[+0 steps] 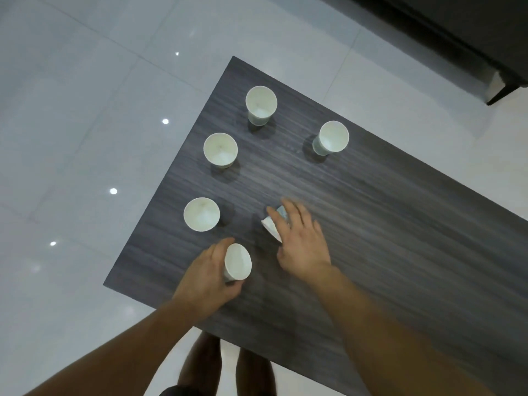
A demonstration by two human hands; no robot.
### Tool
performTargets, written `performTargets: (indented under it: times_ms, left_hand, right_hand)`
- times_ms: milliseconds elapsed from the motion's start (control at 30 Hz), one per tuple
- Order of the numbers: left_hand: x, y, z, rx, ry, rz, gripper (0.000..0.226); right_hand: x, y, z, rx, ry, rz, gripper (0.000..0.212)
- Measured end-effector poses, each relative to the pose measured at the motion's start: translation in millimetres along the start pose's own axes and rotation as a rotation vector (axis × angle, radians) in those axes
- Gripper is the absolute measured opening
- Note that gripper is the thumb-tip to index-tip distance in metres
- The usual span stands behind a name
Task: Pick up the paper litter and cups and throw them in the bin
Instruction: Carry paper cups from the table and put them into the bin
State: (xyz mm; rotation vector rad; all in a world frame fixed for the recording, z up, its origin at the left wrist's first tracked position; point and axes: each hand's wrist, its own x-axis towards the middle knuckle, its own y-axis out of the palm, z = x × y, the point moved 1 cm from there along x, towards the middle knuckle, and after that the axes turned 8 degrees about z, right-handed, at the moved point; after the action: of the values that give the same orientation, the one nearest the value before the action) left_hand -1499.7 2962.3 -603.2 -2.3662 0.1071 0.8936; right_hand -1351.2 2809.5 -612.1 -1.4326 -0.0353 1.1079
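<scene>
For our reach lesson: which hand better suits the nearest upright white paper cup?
Probably left: the left hand, holding one white paper cup, is beside the upright cup; the right hand grips a tipped paper cup.

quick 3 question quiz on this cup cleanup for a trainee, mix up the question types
1. True or false: the left hand grips a paper cup.
2. How many others stand untouched on the table?
3. The right hand has its fingers around: A) a tipped cup B) a bottle C) a plate.

Key: 1 true. 2 four untouched cups. 3 A.
</scene>
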Motion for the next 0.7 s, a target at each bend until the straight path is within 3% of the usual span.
performTargets:
  times_ms: [100, 267, 400, 533, 700]
  left_hand:
    - [-5, 1, 3, -0.019, -0.003, -0.032, 0.084]
    - [-4, 0, -10, -0.047, 0.031, -0.106, 0.080]
    - [-12, -9, -19, -0.052, 0.052, -0.139, 0.078]
    - [-30, -24, -35, -0.043, 0.074, -0.151, 0.078]
    - [-64, -54, -66, 0.027, 0.126, -0.231, 0.077]
  right_hand:
    - [19, 1, -5, -0.310, -0.137, 0.127, 0.096]
    - [26, 5, -12, -0.548, -0.213, 0.137, 0.070]
    - [6, 7, -9, -0.206, -0.090, 0.065, 0.062]
    - [-27, -11, -3, 0.236, 0.035, -0.016, 0.067]
    - [-76, -53, 9, 0.404, 0.084, -0.076, 0.089]
